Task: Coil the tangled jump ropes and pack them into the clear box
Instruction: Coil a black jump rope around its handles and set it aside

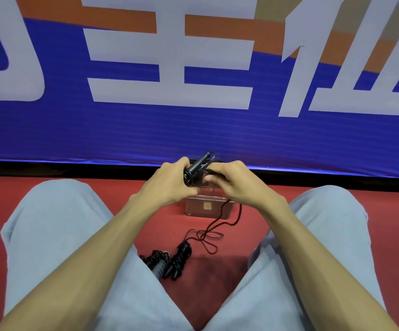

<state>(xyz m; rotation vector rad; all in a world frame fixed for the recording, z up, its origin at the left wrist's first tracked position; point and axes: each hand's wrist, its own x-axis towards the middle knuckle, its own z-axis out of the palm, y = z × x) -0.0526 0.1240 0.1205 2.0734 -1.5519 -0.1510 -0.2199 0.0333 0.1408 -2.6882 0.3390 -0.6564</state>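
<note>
Lying nearest the body, well below both hands and between the knees, two wound bundles (167,260) of black rope rest on the red floor (217,271), seemingly parked there as finished until packing. Beyond them, a slack tail of rope (211,235) loops on the floor and climbs to the right hand, left loose so it can feed the coil. Directly under the hands sits the clear box (208,207), close enough to drop each coil straight in. The left hand (170,185) curls round a black handle (197,163) and the gathered turns, anchoring them. The right hand (232,182), fingers bent, pinches the rope beside it, apparently laying on another turn. Behind the hands hangs a blue banner (193,130).
</note>
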